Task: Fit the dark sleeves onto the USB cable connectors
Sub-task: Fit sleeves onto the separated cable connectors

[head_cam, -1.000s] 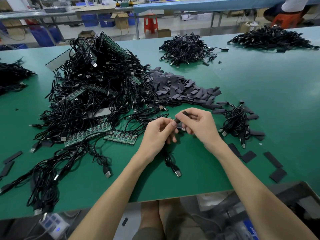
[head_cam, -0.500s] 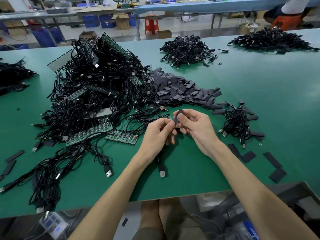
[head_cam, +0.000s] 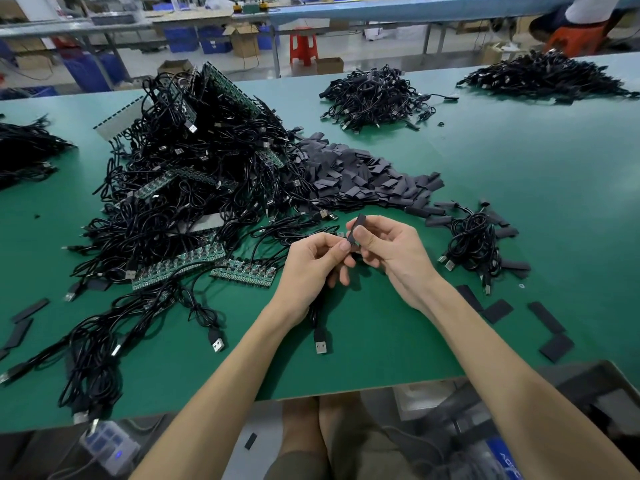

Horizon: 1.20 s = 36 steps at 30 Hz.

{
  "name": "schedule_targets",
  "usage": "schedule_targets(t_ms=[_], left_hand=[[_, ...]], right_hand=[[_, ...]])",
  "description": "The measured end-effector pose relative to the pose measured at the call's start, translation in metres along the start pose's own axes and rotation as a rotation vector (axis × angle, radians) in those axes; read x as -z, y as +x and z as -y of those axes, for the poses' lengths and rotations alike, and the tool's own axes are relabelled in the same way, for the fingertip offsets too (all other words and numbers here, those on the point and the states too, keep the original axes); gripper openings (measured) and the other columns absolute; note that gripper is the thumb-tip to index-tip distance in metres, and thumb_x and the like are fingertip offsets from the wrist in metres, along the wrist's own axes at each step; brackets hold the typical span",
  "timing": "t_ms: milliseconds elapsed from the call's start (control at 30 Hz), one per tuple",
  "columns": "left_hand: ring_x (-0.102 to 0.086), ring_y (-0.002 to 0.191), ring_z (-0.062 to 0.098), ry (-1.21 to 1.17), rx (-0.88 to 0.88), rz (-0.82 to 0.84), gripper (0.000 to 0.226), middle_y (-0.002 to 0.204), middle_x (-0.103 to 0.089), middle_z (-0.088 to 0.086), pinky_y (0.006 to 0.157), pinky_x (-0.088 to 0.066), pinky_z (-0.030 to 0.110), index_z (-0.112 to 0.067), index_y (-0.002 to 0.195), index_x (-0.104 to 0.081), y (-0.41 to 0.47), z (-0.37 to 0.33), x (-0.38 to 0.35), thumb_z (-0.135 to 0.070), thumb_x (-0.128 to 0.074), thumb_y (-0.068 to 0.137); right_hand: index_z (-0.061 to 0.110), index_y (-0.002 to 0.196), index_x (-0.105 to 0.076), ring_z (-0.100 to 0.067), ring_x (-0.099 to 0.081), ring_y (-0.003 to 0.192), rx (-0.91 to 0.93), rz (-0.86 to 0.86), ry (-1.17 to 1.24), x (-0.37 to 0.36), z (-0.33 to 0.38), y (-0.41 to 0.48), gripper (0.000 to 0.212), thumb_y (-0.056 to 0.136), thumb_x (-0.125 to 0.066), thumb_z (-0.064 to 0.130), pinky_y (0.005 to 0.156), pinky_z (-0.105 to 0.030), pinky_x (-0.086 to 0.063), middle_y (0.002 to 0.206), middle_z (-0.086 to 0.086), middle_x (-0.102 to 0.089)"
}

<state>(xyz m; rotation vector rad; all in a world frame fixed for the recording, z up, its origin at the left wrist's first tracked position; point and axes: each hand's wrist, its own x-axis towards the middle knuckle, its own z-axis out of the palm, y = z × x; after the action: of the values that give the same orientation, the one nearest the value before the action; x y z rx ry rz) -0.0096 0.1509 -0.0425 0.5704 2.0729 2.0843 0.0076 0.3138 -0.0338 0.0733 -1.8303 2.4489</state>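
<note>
My right hand (head_cam: 391, 252) pinches a flat dark sleeve (head_cam: 356, 230) between thumb and fingers, held nearly upright above the green table (head_cam: 519, 174). My left hand (head_cam: 311, 268) grips a black USB cable; its fingertips meet the sleeve's lower end. The cable end at that joint is hidden by my fingers. The cable's other end hangs below my left wrist, and its USB plug (head_cam: 321, 344) lies on the table. A heap of loose dark sleeves (head_cam: 363, 178) lies just beyond my hands.
A big tangle of black cables with green circuit boards (head_cam: 180, 188) fills the left. A small coil of cables (head_cam: 472, 242) sits right of my hands, with loose sleeves (head_cam: 547, 317) near the front edge. More cable piles (head_cam: 374, 95) lie farther back. A person sits at the far right.
My right hand has turned the sleeve from lying along my fingers to nearly upright. The hanging USB plug has swung from pointing right to hanging straight below my left wrist.
</note>
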Motion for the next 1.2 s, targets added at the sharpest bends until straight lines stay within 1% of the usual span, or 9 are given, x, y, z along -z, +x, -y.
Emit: schedule_targets(t_ms=[133, 267, 433, 600, 733, 833, 933, 1100, 1200], left_hand=[[-0.052, 0.050, 0.010, -0.033, 0.026, 0.017, 0.021, 0.061, -0.065, -0.002, 0.048, -0.038, 0.019, -0.003, 0.088, -0.066, -0.001, -0.003, 0.001, -0.014, -0.058, 0.104], [-0.051, 0.052, 0.010, -0.108, 0.072, 0.070, 0.019, 0.064, -0.065, -0.002, 0.049, -0.034, 0.017, 0.000, 0.091, -0.064, -0.002, -0.006, 0.006, -0.014, -0.060, 0.102], [-0.054, 0.055, 0.009, -0.209, 0.134, 0.155, 0.015, 0.072, -0.067, 0.000, 0.049, -0.032, 0.017, -0.007, 0.086, -0.064, 0.000, -0.009, 0.012, -0.020, -0.065, 0.094], [-0.055, 0.055, 0.009, -0.244, 0.134, 0.200, 0.014, 0.074, -0.070, 0.002, 0.048, -0.034, 0.017, -0.008, 0.085, -0.066, 0.002, -0.009, 0.015, -0.021, -0.067, 0.092], [-0.054, 0.055, 0.010, -0.244, 0.115, 0.221, 0.013, 0.073, -0.069, 0.006, 0.048, -0.035, 0.017, -0.014, 0.081, -0.071, 0.002, -0.006, 0.015, -0.023, -0.069, 0.091], [-0.052, 0.052, 0.008, -0.230, 0.107, 0.224, 0.017, 0.069, -0.069, 0.001, 0.048, -0.035, 0.016, -0.009, 0.084, -0.069, 0.002, -0.004, 0.014, -0.024, -0.068, 0.091], [-0.050, 0.050, 0.006, -0.211, 0.094, 0.216, 0.019, 0.071, -0.071, -0.001, 0.048, -0.034, 0.015, -0.006, 0.085, -0.066, 0.001, -0.003, 0.014, -0.024, -0.067, 0.092], [-0.049, 0.048, 0.004, -0.201, 0.097, 0.204, 0.022, 0.067, -0.070, -0.004, 0.047, -0.033, 0.014, -0.003, 0.084, -0.066, 0.000, -0.001, 0.014, -0.024, -0.065, 0.092], [-0.049, 0.047, 0.004, -0.235, 0.120, 0.185, 0.023, 0.068, -0.070, -0.004, 0.046, -0.033, 0.013, -0.004, 0.083, -0.066, 0.001, -0.001, 0.014, -0.025, -0.065, 0.091]], right_hand=[[0.007, 0.106, -0.072, -0.006, -0.051, 0.060, -0.026, 0.014, 0.029, 0.001, 0.003, -0.001, 0.027, 0.084, -0.073, 0.022, 0.052, -0.016, -0.040, 0.075, 0.004, -0.068], [0.006, 0.107, -0.072, -0.008, -0.054, 0.063, -0.038, 0.047, 0.020, 0.001, 0.005, -0.003, 0.026, 0.085, -0.072, 0.019, 0.054, -0.016, -0.042, 0.078, 0.003, -0.070], [0.010, 0.106, -0.073, -0.011, -0.058, 0.065, -0.049, 0.087, 0.019, -0.001, 0.007, -0.005, 0.025, 0.084, -0.073, 0.021, 0.056, -0.018, -0.041, 0.092, -0.002, -0.074], [0.016, 0.099, -0.079, -0.010, -0.056, 0.061, -0.099, 0.146, 0.160, 0.001, 0.008, -0.004, 0.022, 0.078, -0.079, 0.022, 0.062, -0.020, -0.046, 0.096, -0.006, -0.074], [0.015, 0.098, -0.080, -0.009, -0.051, 0.060, -0.127, 0.169, 0.231, 0.002, 0.008, -0.004, 0.022, 0.077, -0.079, 0.019, 0.065, -0.018, -0.051, 0.096, -0.006, -0.073], [0.013, 0.098, -0.080, -0.010, -0.050, 0.060, -0.136, 0.178, 0.241, 0.001, 0.009, -0.005, 0.023, 0.075, -0.079, 0.020, 0.066, -0.019, -0.051, 0.096, -0.007, -0.073], [0.011, 0.096, -0.077, -0.014, -0.050, 0.062, -0.144, 0.173, 0.235, -0.001, 0.009, -0.007, 0.025, 0.073, -0.078, 0.020, 0.068, -0.022, -0.047, 0.093, -0.007, -0.071], [0.006, 0.100, -0.073, -0.015, -0.058, 0.063, -0.106, 0.186, 0.174, -0.004, 0.010, -0.009, 0.021, 0.080, -0.072, 0.013, 0.065, -0.020, -0.050, 0.090, -0.008, -0.071], [0.011, 0.097, -0.076, -0.016, -0.059, 0.066, -0.094, 0.179, 0.146, -0.005, 0.010, -0.009, 0.021, 0.078, -0.075, 0.017, 0.065, -0.020, -0.048, 0.091, -0.007, -0.072]])
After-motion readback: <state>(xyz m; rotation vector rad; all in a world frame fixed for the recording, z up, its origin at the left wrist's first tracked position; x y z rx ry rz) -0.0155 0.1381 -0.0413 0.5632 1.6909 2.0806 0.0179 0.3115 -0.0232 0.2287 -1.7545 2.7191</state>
